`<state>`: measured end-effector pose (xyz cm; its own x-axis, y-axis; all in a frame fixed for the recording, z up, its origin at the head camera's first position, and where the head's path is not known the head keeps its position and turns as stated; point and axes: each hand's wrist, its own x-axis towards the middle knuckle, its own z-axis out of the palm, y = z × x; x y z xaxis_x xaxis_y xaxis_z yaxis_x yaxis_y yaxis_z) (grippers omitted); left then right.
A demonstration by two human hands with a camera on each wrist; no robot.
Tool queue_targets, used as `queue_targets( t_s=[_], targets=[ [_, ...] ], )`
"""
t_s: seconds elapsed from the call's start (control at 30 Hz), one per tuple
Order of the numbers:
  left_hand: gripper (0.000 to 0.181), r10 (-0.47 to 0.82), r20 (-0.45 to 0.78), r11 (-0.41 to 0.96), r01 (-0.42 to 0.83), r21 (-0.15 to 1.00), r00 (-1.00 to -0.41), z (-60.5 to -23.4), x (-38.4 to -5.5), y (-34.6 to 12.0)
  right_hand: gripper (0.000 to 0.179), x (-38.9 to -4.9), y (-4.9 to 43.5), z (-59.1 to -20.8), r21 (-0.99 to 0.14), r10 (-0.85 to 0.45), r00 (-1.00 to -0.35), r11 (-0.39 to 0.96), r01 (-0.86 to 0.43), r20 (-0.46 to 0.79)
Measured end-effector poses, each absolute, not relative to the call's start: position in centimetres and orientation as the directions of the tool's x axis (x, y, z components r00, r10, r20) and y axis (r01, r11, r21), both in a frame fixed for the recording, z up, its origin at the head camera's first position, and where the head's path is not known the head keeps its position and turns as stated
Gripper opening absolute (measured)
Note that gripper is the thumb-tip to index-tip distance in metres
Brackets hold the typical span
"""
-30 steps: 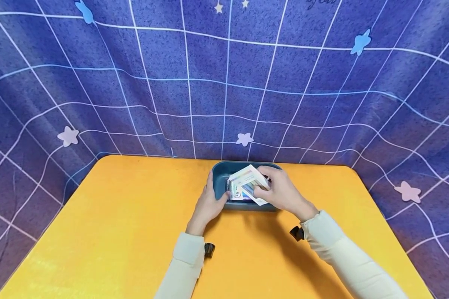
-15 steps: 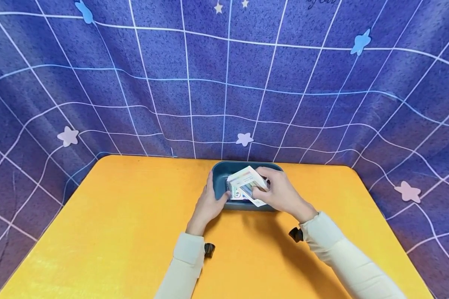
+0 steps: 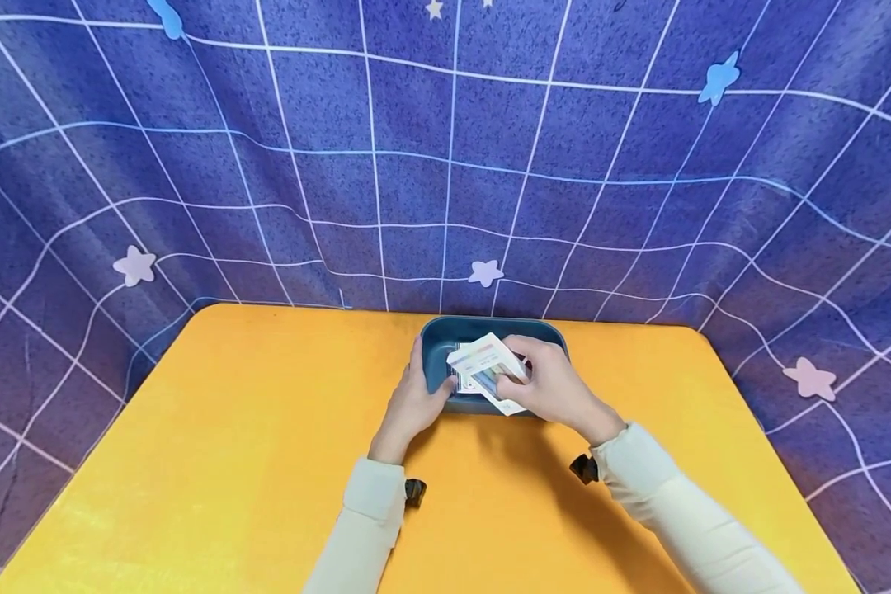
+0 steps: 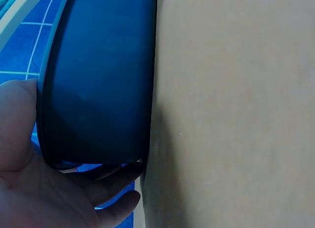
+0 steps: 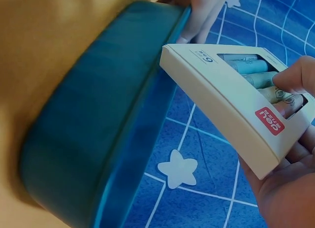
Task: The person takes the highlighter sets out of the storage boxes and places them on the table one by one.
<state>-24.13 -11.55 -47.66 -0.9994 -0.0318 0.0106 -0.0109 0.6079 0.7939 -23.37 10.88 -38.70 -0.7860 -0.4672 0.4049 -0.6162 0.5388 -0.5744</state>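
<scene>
Right hand (image 3: 557,384) pinches a white box (image 5: 221,92), tilted over the tub (image 3: 436,363). Left hand (image 3: 410,406), fingers partly hidden, grips the tub's left end. Printed item (image 3: 468,384) inside the tub: largely covered, unidentifiable.

Your left arm (image 3: 362,524) reaches forward | your left hand (image 3: 408,408) grips, thumb (image 4: 15,124) spread well apart from the fingers (image 4: 119,208) | your right arm (image 3: 686,503) angles forward and inward | your right hand (image 3: 555,381) pinches between thumb and fingers, just right of your left hand
</scene>
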Motion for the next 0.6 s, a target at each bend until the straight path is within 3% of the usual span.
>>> queue_targets(
  t_s=[0.33,0.6],
  targets=[
    [0.095,-0.018,0.023,0.61,0.008,0.792,-1.0,-47.5,-24.0,-11.6,0.018,-23.1,10.8,-39.5,-0.601,-0.456,-0.805,0.54,-0.589,0.379],
    [0.094,-0.017,0.032,0.613,0.015,0.79,-0.999,-47.6,-24.1,-11.7,0.031,-22.8,10.7,-40.4,-0.646,-0.46,-0.811,0.503,-0.574,0.362]
  ],
)
